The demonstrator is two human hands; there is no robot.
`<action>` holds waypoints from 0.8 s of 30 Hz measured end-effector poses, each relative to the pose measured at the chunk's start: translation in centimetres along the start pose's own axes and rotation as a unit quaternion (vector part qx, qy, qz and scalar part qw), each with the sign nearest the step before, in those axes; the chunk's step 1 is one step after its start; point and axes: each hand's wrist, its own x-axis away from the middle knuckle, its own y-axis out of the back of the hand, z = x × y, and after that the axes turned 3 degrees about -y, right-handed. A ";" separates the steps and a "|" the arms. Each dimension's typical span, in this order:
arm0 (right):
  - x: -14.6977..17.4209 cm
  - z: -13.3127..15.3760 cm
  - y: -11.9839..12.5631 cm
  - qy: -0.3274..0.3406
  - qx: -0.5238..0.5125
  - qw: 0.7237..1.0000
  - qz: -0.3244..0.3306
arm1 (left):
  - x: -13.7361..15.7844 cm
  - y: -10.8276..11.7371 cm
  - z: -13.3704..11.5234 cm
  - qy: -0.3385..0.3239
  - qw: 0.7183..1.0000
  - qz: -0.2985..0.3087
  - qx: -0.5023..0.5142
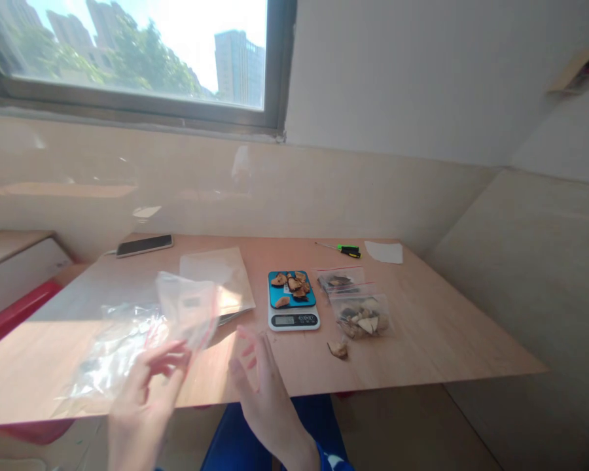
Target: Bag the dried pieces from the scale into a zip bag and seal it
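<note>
My left hand (152, 379) pinches a clear zip bag (189, 304) by its edge and holds it up, slightly blurred, over the table. My right hand (262, 383) is raised near the table's front edge with its fingers apart and nothing in it. Ahead of it stands a white kitchen scale (294, 322) with a blue top, bearing several dried brown slices (297, 286). The scale's display reading is too small to make out. A single dried slice (338, 350) lies on the table, right of the scale.
Two filled zip bags (360, 315) lie right of the scale. More clear bags (115, 353) are at the left, beside paper envelopes (230, 278). A phone (144, 245), screwdrivers (348, 250) and a paper scrap (383, 252) lie along the back of the wooden table (436, 327).
</note>
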 end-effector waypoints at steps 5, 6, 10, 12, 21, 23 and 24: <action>-0.9 0.6 0.4 -0.011 -0.100 0.995 -0.004 | 3.0 -3.7 -1.9 -0.092 0.979 0.131 0.125; -0.7 0.6 0.7 -0.011 -0.110 0.994 0.003 | 3.4 -4.1 -2.0 -0.101 0.976 0.138 0.134; 0.3 0.9 2.0 0.003 -0.111 0.992 0.052 | 3.8 -5.0 -1.7 -0.171 0.974 0.125 0.076; 0.6 1.2 2.5 0.004 -0.113 0.991 0.075 | 3.4 -5.1 -1.2 -0.230 0.969 0.091 0.023; -1.0 -0.3 4.2 -0.047 -0.119 0.986 0.103 | 0.8 -4.7 0.2 -0.357 0.929 0.093 -0.007; -1.4 -0.9 4.5 -0.064 -0.153 0.981 0.096 | 0.7 -4.8 -0.1 -0.352 0.929 0.116 0.026; -1.6 -1.1 4.6 -0.070 -0.169 0.979 0.085 | 0.8 -4.9 -0.1 -0.346 0.929 0.125 0.044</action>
